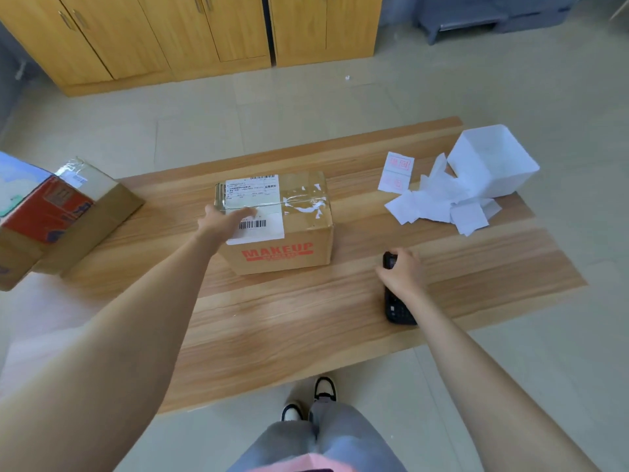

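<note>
Closest in, the right hand gripped a black scanner on the bench, the left hand resting open-fingered on the carton.

Cardboard box, centre: brown, red "MAKEUP" lettering, white shipping label with black barcodes. Handheld scanner, 4 o'clock: black. Worktop: wood grain in light and mid-brown bands. Open box, 2 o'clock: plain white. Paper slips beside it: white, two with red print. Carton, 9 o'clock: brown with a red panel. Cabinets, 12 o'clock: honey-yellow.
</note>
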Demonstrator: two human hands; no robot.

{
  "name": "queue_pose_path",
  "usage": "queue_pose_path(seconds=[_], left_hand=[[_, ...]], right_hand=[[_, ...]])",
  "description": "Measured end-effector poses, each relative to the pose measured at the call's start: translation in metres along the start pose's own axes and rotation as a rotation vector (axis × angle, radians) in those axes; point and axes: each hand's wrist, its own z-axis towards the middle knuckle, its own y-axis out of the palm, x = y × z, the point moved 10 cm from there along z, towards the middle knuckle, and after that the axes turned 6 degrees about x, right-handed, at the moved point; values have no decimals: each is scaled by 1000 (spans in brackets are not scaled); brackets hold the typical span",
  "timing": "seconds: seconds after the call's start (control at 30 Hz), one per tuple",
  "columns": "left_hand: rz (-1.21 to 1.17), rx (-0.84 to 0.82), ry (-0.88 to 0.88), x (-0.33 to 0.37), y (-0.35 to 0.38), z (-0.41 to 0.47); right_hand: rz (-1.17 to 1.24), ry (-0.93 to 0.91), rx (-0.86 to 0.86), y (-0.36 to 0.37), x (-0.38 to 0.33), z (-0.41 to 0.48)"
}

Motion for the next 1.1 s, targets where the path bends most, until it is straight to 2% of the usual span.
queue_pose_path(seconds=[0.3,0.77,0.83,1.0,1.1], left_hand=[[-3,-7,19,-2,3,0],[-38,-7,25,-5,3,1],[-31,-4,29,-5,3,1],[-23,-12,18,-6,3,-1],[-26,-13,15,-7,2,-2]], right_hand=[[117,205,36,14,71,-23],[72,337,-9,34,88,-23],[172,399,-33,39,89,-24],[634,487,-77,48,66,-34],[745,447,-164,45,40,-40]])
